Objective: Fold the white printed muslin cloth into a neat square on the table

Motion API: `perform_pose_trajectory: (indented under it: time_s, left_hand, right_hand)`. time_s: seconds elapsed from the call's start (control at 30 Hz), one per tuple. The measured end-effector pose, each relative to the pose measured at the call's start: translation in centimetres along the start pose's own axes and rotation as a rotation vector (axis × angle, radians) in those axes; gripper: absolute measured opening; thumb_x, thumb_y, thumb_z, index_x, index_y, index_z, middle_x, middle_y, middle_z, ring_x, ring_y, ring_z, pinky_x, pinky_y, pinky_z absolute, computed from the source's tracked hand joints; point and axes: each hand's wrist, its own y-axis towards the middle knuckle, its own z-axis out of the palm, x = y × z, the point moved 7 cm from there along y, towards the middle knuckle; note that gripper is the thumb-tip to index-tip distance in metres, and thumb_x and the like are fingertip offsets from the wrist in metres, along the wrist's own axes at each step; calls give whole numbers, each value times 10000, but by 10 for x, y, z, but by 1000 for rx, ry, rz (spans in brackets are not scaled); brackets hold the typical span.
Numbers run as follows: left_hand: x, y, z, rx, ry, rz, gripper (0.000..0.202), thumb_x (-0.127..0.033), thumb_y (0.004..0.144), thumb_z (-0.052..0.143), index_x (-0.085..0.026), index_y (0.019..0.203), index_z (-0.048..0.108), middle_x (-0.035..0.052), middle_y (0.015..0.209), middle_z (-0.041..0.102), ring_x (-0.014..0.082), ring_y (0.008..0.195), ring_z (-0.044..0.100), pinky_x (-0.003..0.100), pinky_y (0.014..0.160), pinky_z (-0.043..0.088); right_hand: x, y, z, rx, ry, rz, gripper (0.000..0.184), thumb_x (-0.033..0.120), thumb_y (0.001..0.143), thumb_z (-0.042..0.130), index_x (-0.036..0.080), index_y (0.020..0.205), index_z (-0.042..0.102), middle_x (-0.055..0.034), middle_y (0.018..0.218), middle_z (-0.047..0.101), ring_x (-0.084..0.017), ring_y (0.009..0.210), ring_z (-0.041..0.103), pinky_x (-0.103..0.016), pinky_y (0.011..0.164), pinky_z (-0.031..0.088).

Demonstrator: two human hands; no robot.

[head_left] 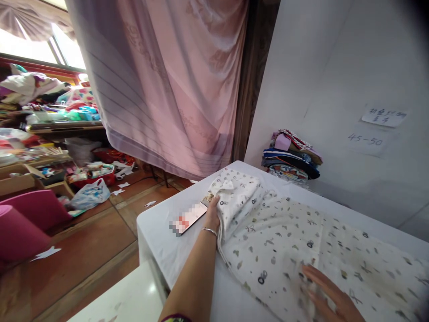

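Observation:
A white cloth with small dark and olive printed figures lies across the white table. Its far left end is folded over in a bunched layer. My left hand, a silver bangle at the wrist, grips the cloth's left edge by this fold; some of its fingers are hidden. Just left of that hand rests a phone with a lit, partly pixelated screen. My right hand is low over the near part of the cloth, fingers stretched out and a little blurred. Whether it touches the fabric I cannot tell.
A stack of folded clothes stands behind the table against the white wall. A pink curtain hangs beyond. Left, boxes, a plastic bag, a pink roll and paper scraps lie on the tiled floor. A white surface adjoins in front.

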Motion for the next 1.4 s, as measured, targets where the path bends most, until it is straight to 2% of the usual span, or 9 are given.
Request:
perform_pose_trajectory:
  time_s: [0.17, 0.3, 0.5, 0.8, 0.9, 1.0, 1.1, 1.2, 1.4]
  left_hand:
    - [-7, -10, 12, 49, 227, 187, 334, -207, 703, 645, -224, 1036, 615, 41, 1153, 620, 196, 1060, 571, 335, 943, 417]
    - [-8, -21, 24, 186, 413, 305, 329, -273, 747, 588, -206, 1067, 625, 40, 1146, 626, 208, 1100, 537, 352, 988, 355]
    - [-4, -21, 24, 186, 567, 329, 318, -296, 692, 608, -175, 982, 662, 51, 1013, 662, 212, 1001, 563, 343, 932, 375]
    - [-11, -45, 54, 356, 835, 554, 167, -324, 701, 637, -182, 788, 628, 60, 1036, 574, 202, 1020, 523, 300, 861, 395]
    - [-10, -47, 55, 294, 873, 578, 211, -335, 694, 652, -184, 827, 589, 22, 858, 606, 169, 872, 556, 293, 824, 401]
    - [-7, -44, 49, 219, 778, 515, 223, -356, 720, 618, -170, 829, 562, 2, 753, 584, 133, 715, 540, 251, 697, 417]
    - [-1, -41, 45, 191, 672, 423, 224, -352, 753, 562, -166, 878, 561, -27, 658, 539, 101, 589, 488, 215, 573, 388]
    - [2, -42, 45, 176, 657, 379, 192, -338, 741, 561, -163, 821, 570, -50, 574, 480, 84, 514, 432, 199, 503, 344]
    - [-7, -48, 50, 135, 574, 414, 198, -358, 715, 592, -172, 729, 524, -51, 581, 485, 84, 517, 463, 198, 513, 366]
  right_hand:
    - [138, 86, 31, 174, 593, -67, 431, 434, 825, 516, 250, 1214, 550, -76, 1222, 574, -241, 1115, 541, -361, 885, 488]
    - [185, 161, 70, 151, 941, 46, 390, 359, 761, 584, 187, 1108, 545, -96, 1070, 627, -201, 869, 636, -332, 712, 523]
    - [180, 222, 111, 148, 947, 179, 220, 414, 742, 541, 201, 689, 541, -43, 619, 583, -160, 530, 569, -303, 496, 469]
    - [153, 230, 97, -186, 724, 37, 124, 218, 555, 540, 205, 666, 484, 50, 534, 470, -124, 524, 423, -228, 468, 332]
    - [164, 221, 86, -273, 484, -158, 181, 204, 570, 536, 195, 750, 545, 19, 676, 567, -156, 659, 488, -264, 615, 402]
    - [173, 210, 84, -262, 446, -268, 421, 225, 636, 536, 185, 1054, 555, -35, 885, 622, -188, 790, 544, -304, 725, 436]
    - [168, 203, 91, -154, 706, -169, 624, 296, 674, 588, 182, 1265, 422, -41, 901, 618, -180, 745, 572, -286, 644, 469]
    - [158, 199, 94, -128, 952, -21, 618, 343, 686, 608, 178, 1255, 432, -6, 786, 585, -152, 629, 558, -254, 531, 456]
    - [141, 200, 68, -398, 823, -43, 594, 307, 679, 600, 173, 1239, 453, -17, 802, 582, -160, 642, 561, -278, 554, 476]
